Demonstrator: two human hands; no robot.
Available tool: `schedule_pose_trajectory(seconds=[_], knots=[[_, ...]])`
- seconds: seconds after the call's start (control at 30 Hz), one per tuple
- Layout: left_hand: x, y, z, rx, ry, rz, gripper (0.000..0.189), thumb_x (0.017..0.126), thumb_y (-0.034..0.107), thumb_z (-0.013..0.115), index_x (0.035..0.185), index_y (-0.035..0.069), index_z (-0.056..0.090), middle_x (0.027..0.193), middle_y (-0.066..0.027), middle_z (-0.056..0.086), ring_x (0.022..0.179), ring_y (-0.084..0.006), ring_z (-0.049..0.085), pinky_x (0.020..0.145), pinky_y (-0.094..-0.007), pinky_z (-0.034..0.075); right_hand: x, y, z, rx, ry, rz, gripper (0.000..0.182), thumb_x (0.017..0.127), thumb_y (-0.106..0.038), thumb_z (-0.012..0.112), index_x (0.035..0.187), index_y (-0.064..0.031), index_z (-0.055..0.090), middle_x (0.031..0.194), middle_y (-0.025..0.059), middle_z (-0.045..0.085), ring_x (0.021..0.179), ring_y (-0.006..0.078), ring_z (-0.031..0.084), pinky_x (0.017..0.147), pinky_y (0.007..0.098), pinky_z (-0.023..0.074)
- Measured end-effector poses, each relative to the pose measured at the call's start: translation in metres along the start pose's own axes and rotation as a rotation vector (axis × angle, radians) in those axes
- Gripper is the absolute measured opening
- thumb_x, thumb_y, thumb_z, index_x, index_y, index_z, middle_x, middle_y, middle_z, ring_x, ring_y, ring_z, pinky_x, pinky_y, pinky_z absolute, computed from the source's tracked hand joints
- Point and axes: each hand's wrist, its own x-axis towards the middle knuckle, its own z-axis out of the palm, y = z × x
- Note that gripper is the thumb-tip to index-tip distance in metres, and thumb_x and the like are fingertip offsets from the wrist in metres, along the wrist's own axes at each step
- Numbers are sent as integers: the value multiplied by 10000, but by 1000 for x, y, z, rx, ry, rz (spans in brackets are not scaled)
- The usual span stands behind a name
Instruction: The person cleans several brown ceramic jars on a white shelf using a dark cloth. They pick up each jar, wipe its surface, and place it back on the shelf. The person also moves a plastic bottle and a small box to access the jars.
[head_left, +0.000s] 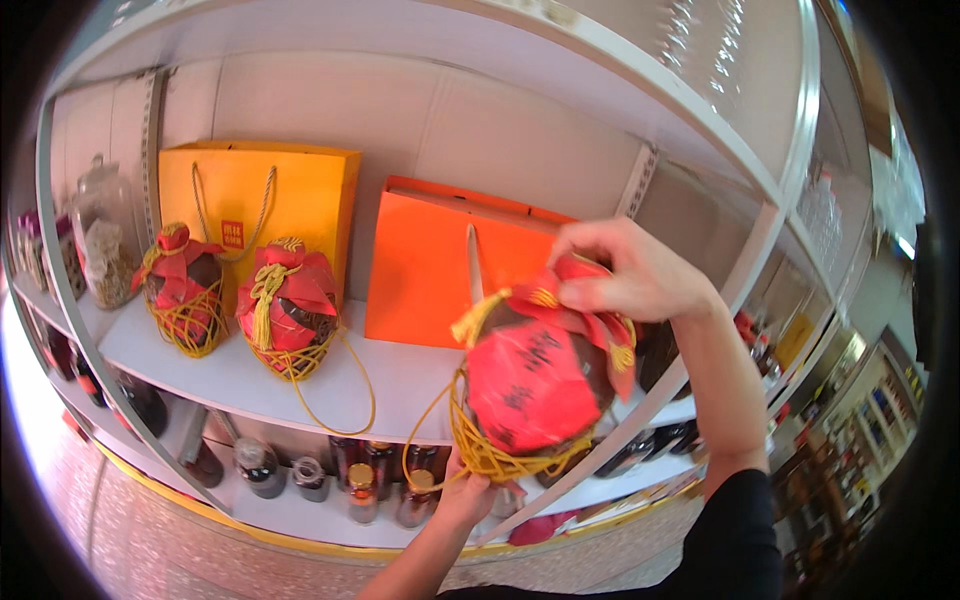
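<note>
A brown jar (536, 382) with a red paper label, a red cloth-wrapped top and yellow tassels is held up in front of the shelf. My right hand (626, 274) pinches the cloth at its neck. From below, my left hand (476, 495) supports the base, where a yellow cord net (487, 454) wraps the jar; most of those fingers are hidden. Two similar jars, one at the far left (180, 292) and one nearer the middle (289, 307), stand on the white shelf (360, 397). A loop of yellow cord trails from the middle one over the shelf edge.
Behind the jars stand a yellow paper bag (300, 187) and an orange paper bag (420, 262). A glass jar (109, 232) is at the left. Several bottles and small jars (364, 495) fill the lower shelf. A metal shelf post (637, 420) slants close by the held jar.
</note>
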Motion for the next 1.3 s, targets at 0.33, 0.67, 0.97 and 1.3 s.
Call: schedule_pose_trajectory(seconds=[0.33,0.67,0.97,1.3], knots=[[2,26,-4,51,-70,118,585,923,372,708,1376,77,482,1286,-116,619,1089,-278,653,615,-387,632,39,-22,0,-225,171,216,477,733,-450,689,757,27,692,711,121,640,680,219,600,622,356,486],[-12,29,23,210,95,271,925,833,121,783,1529,175,177,1411,-129,484,1243,-339,568,708,-433,663,54,-23,-10,-298,171,367,459,757,-422,696,847,26,733,757,110,660,740,187,610,690,333,487],[1,39,30,229,102,191,823,879,219,771,1506,103,251,1399,-123,505,1236,-323,584,792,-461,650,59,-7,4,-326,148,324,439,764,-397,710,772,41,690,707,108,635,691,189,600,642,342,483],[42,93,31,700,10,285,872,752,-17,837,1435,34,298,1336,-154,532,1218,-253,586,1003,-386,532,70,7,32,-357,121,308,492,771,-444,705,816,45,670,709,145,627,681,217,610,651,362,485]])
